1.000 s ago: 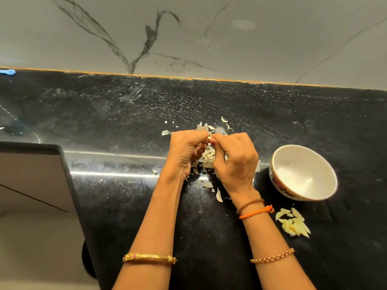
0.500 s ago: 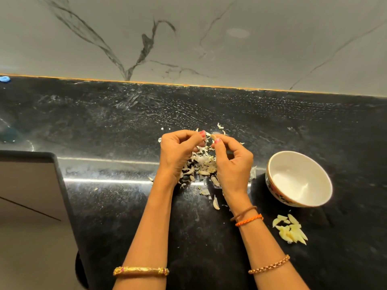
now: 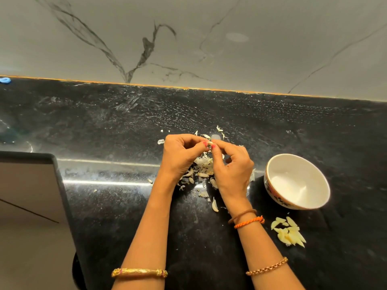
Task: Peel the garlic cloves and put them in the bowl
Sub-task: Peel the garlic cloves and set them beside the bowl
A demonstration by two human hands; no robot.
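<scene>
Mid-peel. We had one clove (image 3: pixel 209 142) pinched between both hands above the tabletop (image 3: pixel 104 126): left hand (image 3: pixel 181 156) fingers curled round it, right hand (image 3: pixel 231 166) thumb and forefinger nipping at its skin. Clove mostly hidden, so we couldn't tell how much skin was left.

Progress, as we judged it: a batch of peeled cloves (image 3: pixel 289 232) sat on the tabletop just near the bowl (image 3: pixel 272 181), not in it. Bowl looked empty. So peeling was well along and the transfer hadn't started.

Under the hands lay a peel pile (image 3: pixel 202 168), possibly with unpeeled cloves mixed in; couldn't separate them. Nothing blocked the bowl. A dark tray (image 3: pixel 27 185) sat at left, well apart.
</scene>
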